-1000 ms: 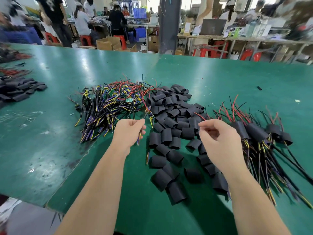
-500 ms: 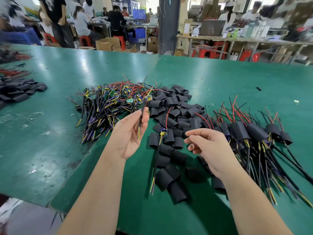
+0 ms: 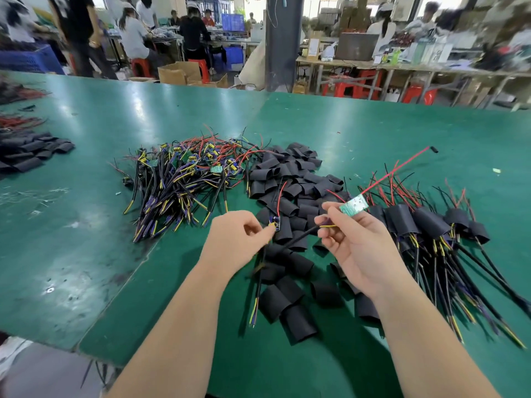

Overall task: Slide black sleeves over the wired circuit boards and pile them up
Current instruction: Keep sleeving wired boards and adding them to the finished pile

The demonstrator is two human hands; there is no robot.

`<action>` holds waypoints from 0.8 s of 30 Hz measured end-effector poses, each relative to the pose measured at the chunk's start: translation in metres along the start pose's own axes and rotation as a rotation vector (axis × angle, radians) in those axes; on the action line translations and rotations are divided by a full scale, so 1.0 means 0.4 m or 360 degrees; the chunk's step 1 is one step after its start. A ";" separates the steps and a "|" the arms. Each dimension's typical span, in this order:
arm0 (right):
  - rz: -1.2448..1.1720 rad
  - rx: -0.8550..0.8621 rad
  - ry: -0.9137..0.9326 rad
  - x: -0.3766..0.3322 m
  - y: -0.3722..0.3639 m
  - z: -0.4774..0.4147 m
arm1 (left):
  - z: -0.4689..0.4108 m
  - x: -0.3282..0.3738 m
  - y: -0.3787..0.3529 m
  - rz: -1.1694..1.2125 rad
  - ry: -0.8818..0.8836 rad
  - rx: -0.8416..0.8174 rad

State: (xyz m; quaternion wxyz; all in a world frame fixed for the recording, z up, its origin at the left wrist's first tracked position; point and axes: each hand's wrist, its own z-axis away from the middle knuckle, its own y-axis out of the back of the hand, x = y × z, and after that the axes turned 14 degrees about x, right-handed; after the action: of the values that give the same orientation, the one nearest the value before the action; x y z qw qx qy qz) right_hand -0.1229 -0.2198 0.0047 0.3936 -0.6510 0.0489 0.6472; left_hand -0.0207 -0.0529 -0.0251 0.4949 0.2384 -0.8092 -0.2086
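A heap of bare wired circuit boards [image 3: 184, 182] lies left of centre on the green table [image 3: 86, 225]. Loose black sleeves [image 3: 290, 196] are scattered in the middle. To the right lies a pile of sleeved boards [image 3: 425, 228]. My left hand [image 3: 238, 242] pinches one wired board [image 3: 275, 223] whose black cable hangs down to the table. My right hand [image 3: 353, 248] pinches a second green board [image 3: 354, 205] by its wires, its red lead sticking up to the right.
More black sleeves [image 3: 31, 152] and red wires lie at the table's far left edge. A small black bit [image 3: 434, 149] lies far right. Beyond the table stand a dark pillar [image 3: 283, 41], seated people, red stools and cardboard boxes.
Both hands have come together over the sleeves. My right hand, empty before, now holds a green board with a red lead. My left hand keeps its board, now lower and further right.
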 end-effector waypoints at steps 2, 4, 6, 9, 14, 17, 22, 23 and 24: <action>0.0021 -0.0012 0.0020 0.002 -0.002 0.001 | 0.006 0.004 -0.006 -0.0121 -0.0034 -0.0098; 0.0022 -0.0028 0.0018 0.003 -0.003 0.003 | 0.007 0.012 -0.014 -0.0169 0.0000 -0.0163; 0.0024 -0.0028 0.0006 0.003 -0.005 0.004 | 0.006 0.016 -0.019 -0.0191 0.0033 -0.0162; 0.0009 0.0013 -0.0015 0.000 -0.009 -0.001 | 0.004 0.019 -0.014 0.0059 0.0082 -0.0087; -0.0057 0.0000 -0.0161 -0.011 -0.008 -0.009 | -0.014 0.006 0.014 0.0583 0.0243 0.0298; -0.0002 0.0044 -0.0188 -0.009 -0.010 -0.011 | -0.023 -0.027 0.027 0.0041 0.0127 0.0459; -0.0047 0.0136 -0.0240 -0.009 -0.024 -0.008 | -0.010 0.023 0.025 -0.0129 -0.0221 0.0728; -0.0050 0.0138 -0.0239 -0.008 -0.026 -0.006 | -0.002 0.041 0.021 0.0007 -0.0360 0.0682; -0.0043 0.0134 -0.0225 -0.005 -0.028 -0.003 | 0.009 0.057 0.015 0.0144 -0.0429 0.0552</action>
State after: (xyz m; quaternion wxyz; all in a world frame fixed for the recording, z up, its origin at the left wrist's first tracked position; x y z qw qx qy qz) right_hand -0.1158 -0.2138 0.0113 0.4318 -0.5871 0.0393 0.6836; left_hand -0.0340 -0.0610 -0.0072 0.3428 0.2532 -0.9016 -0.0739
